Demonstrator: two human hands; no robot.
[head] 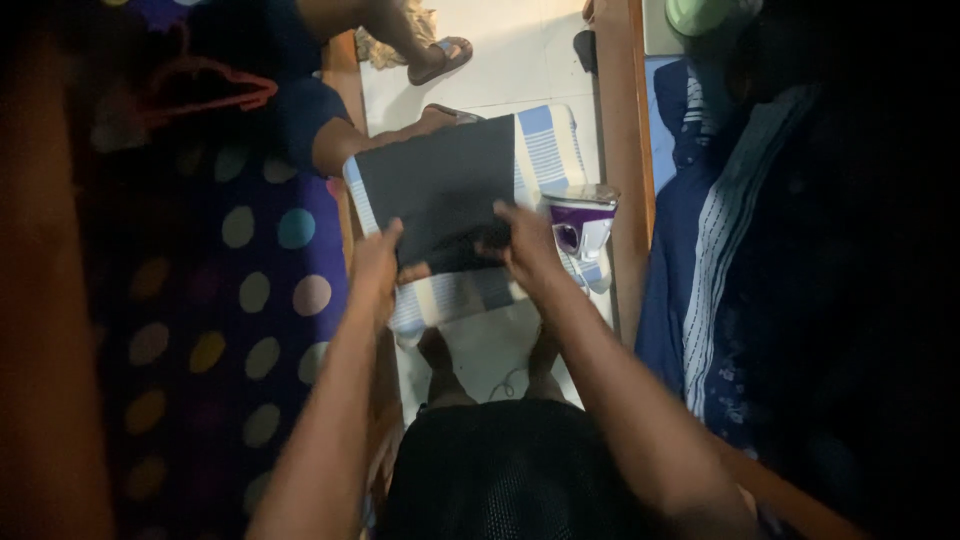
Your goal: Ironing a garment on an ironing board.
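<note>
A dark folded cloth (440, 185) lies flat on a small ironing board with a blue and white striped cover (555, 150). My left hand (378, 262) grips the cloth's near left corner. My right hand (525, 240) pinches its near edge, fingers pressed on the fabric. A purple and white iron (582, 225) stands upright at the board's right edge, just beside my right hand.
A polka-dot spread (250, 290) covers the bed on the left. Striped and dark blue clothes (720, 250) are heaped on the right behind a wooden rail (625, 150). Another person's sandalled feet (440, 60) stand on the pale floor beyond the board. My own feet (435, 360) show below the board.
</note>
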